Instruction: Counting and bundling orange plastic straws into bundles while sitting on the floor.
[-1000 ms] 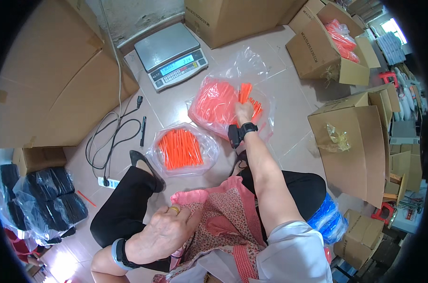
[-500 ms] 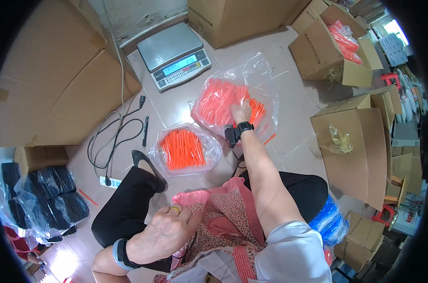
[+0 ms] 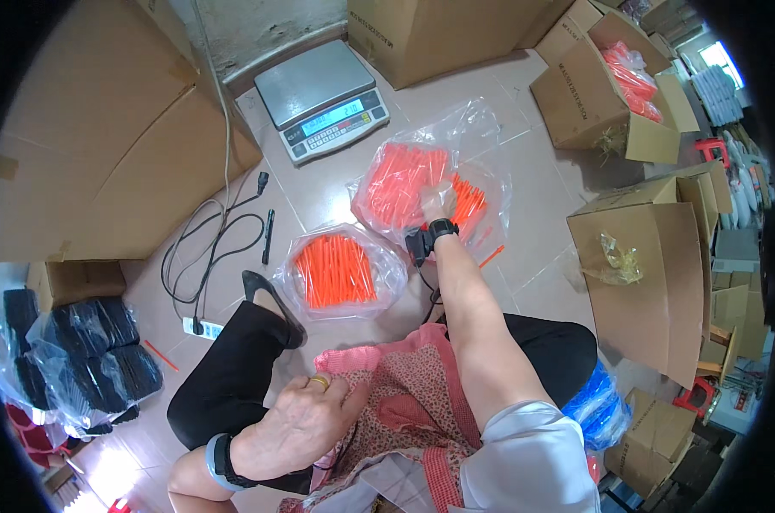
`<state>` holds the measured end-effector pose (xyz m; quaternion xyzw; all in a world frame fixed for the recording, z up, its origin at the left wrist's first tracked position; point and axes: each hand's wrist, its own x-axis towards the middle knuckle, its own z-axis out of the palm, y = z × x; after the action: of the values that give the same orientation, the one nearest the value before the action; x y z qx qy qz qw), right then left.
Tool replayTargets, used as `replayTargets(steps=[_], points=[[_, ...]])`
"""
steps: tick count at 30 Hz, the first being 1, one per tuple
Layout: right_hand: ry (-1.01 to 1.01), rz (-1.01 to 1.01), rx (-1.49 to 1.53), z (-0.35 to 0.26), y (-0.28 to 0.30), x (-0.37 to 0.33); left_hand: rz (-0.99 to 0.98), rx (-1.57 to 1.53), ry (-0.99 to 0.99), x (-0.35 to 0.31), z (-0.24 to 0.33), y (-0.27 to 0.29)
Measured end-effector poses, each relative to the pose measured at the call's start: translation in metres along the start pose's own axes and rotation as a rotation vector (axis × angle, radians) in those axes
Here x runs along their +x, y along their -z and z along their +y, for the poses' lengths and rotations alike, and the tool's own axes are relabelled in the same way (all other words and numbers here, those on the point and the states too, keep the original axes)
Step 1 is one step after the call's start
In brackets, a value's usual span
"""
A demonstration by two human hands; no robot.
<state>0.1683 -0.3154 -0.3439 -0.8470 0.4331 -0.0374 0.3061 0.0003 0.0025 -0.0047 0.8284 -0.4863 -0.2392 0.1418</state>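
Observation:
My right hand (image 3: 439, 202) reaches into a large clear plastic bag (image 3: 481, 128) lying on the floor. Its fingers are bent down among thin orange plastic sticks (image 3: 468, 203); the fingertips are hidden. To the left of them in this bag is a big bundle of the same sticks, paler under the plastic. Closer to me, a second clear bag (image 3: 393, 295) holds another pile of orange sticks (image 3: 336, 272). My left hand (image 3: 306, 421) rests over my lap beside the pink patterned apron (image 3: 404, 376). Its fingers curl under, and whatever may be inside them is hidden.
A lit digital scale (image 3: 319, 85) stands beyond the bags. Black and grey cables (image 3: 221, 248), a black pen (image 3: 268, 237) and a power strip (image 3: 203, 327) lie at left. Cartons (image 3: 639, 274) flank the right. Bagged black items (image 3: 88, 359) are stacked at left.
The view has shifted slightly, so the floor items sit a little further right. Both hands keep nearly the same place and pose.

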Motion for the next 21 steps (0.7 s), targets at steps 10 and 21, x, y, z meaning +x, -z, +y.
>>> replayTargets(steps=[10, 21], points=[[-0.094, -0.004, 0.132, -0.009, 0.017, -0.005, 0.009, 0.018, -0.026, -0.001, -0.002, -0.003], [0.100, 0.069, 0.126, -0.007, 0.015, -0.008, -0.038, 0.035, -0.025, -0.003, 0.000, -0.004]])
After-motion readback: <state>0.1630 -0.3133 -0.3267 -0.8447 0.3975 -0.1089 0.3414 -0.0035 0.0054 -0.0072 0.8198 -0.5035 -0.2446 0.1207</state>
